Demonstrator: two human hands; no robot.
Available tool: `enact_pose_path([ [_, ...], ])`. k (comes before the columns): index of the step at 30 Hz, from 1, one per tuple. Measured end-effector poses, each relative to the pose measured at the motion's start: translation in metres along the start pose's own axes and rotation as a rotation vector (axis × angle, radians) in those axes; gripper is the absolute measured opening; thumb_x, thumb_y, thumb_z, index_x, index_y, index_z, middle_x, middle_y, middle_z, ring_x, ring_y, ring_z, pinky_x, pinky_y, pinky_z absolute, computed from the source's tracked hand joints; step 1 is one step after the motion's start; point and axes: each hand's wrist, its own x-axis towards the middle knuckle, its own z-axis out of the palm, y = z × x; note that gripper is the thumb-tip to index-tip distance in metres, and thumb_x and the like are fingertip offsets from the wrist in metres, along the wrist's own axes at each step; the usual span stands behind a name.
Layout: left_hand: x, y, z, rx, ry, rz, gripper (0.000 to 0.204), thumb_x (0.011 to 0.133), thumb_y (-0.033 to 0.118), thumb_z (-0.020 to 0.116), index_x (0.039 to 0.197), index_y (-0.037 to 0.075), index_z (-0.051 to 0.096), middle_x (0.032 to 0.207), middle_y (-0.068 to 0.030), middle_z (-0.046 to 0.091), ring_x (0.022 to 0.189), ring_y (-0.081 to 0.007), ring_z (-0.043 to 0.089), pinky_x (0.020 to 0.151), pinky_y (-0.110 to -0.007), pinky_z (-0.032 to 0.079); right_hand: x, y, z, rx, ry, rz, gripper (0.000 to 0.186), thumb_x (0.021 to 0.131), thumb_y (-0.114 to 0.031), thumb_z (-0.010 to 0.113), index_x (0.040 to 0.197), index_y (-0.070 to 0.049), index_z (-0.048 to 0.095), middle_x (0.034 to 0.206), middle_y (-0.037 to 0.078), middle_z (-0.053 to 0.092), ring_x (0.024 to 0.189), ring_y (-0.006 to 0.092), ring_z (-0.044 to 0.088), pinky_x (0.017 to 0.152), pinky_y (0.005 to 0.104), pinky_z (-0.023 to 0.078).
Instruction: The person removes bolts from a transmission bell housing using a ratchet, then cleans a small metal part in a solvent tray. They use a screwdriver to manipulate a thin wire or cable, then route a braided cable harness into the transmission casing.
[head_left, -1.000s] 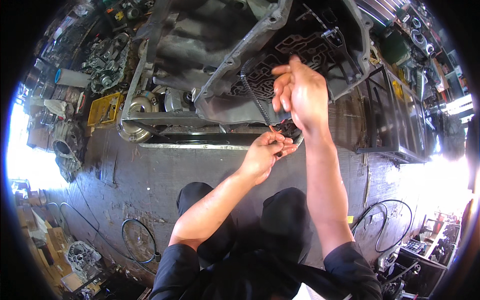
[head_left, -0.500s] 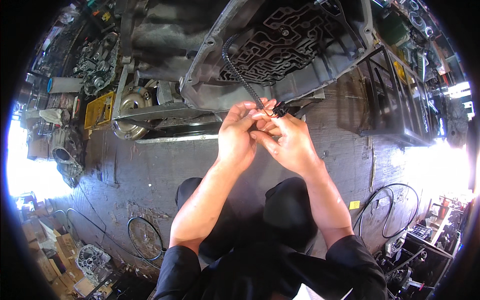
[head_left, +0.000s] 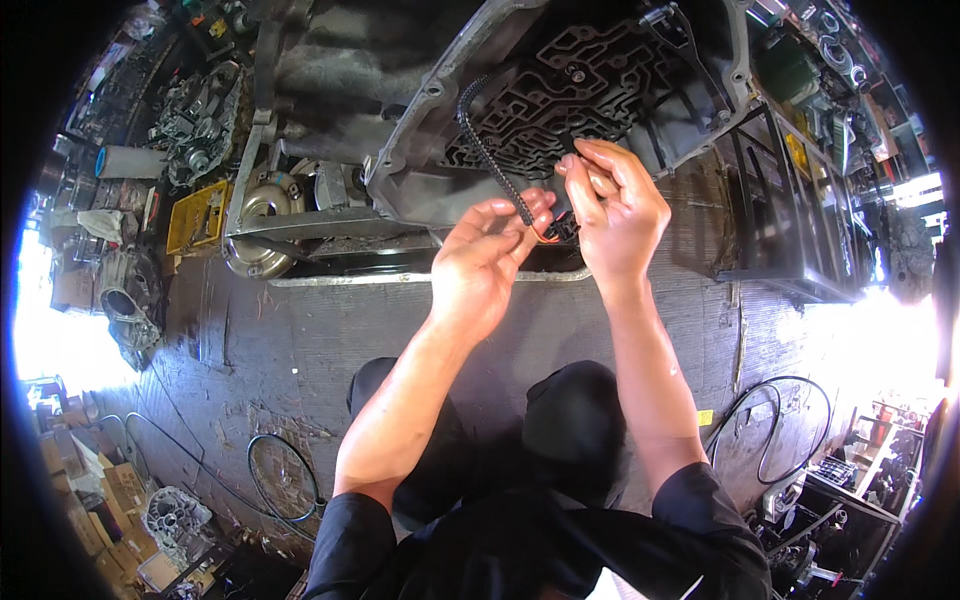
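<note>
My left hand (head_left: pixel 478 262) is closed around the lower end of a wiring harness (head_left: pixel 487 160) in a black braided sleeve. Thin orange wires (head_left: pixel 546 238) come out of the sleeve beside its fingertips, leading to a black connector (head_left: pixel 567 230) partly hidden between my hands. The harness curves up into an open grey transmission case (head_left: pixel 410 185), where a dark plate with winding channels (head_left: pixel 560 105) shows. My right hand (head_left: pixel 622 205) is raised beside the connector, apart from it, with thumb and fingertips pinched together. Anything within that pinch is too small to make out.
A metal frame (head_left: pixel 330 222) stands under the case, with a round metal part (head_left: pixel 262 230) and a yellow bin (head_left: pixel 198 220) at left. At right is a black metal rack (head_left: pixel 790 220). Hoses (head_left: pixel 285 480) lie coiled on the floor (head_left: pixel 300 340); cardboard boxes (head_left: pixel 125 490) sit lower left.
My right hand has left the connector and moved up and to the right, its fingers now pinched. The connector hangs lower, while my left hand keeps its hold on the harness.
</note>
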Motion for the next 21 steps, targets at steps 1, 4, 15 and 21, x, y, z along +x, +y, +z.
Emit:
enact_pose_path([
  [1, 0.000, 0.000, 0.001, -0.018, -0.014, -0.022, 0.020, 0.100, -0.009, 0.043, 0.120, -0.005, 0.048, 0.135, -0.0268, 0.057, 0.131, -0.0376, 0.057, 0.114, -0.047, 0.046, 0.005, 0.003, 0.004, 0.007, 0.003, -0.074, 0.015, 0.088, 0.007, 0.075, 0.103, 0.006, 0.071, 0.104, 0.011, 0.072, 0.083, 0.0141, 0.073, 0.068, 0.0246, 0.062],
  [4, -0.002, -0.002, 0.005, 0.066, 0.044, -0.052, 0.017, 0.105, -0.001, 0.043, 0.121, -0.005, 0.047, 0.135, -0.0285, 0.057, 0.129, -0.0373, 0.060, 0.111, -0.047, 0.049, 0.009, 0.007, 0.011, -0.054, 0.018, -0.116, 0.015, 0.087, 0.008, 0.075, 0.102, 0.006, 0.071, 0.103, 0.011, 0.072, 0.084, 0.0163, 0.075, 0.063, 0.0249, 0.063],
  [15, 0.002, -0.001, 0.004, 0.238, 0.125, -0.095, 0.031, 0.109, 0.018, 0.050, 0.127, -0.007, 0.053, 0.094, -0.0141, 0.066, 0.086, -0.0324, 0.075, 0.089, -0.047, 0.062, 0.010, 0.019, 0.017, -0.197, 0.074, -0.211, 0.015, 0.084, 0.009, 0.078, 0.097, 0.004, 0.073, 0.096, 0.011, 0.074, 0.076, 0.0149, 0.073, 0.069, 0.0263, 0.062],
  [21, 0.002, 0.000, -0.006, 0.384, 0.134, -0.100, 0.036, 0.109, 0.023, 0.052, 0.129, -0.006, 0.057, 0.087, -0.0118, 0.063, 0.066, -0.0316, 0.072, 0.068, -0.040, 0.061, 0.019, 0.001, 0.018, -0.303, 0.081, 0.118, 0.016, 0.084, 0.002, 0.081, 0.088, 0.004, 0.065, 0.069, 0.009, 0.071, 0.054, 0.0116, 0.068, 0.050, 0.0251, 0.056],
])
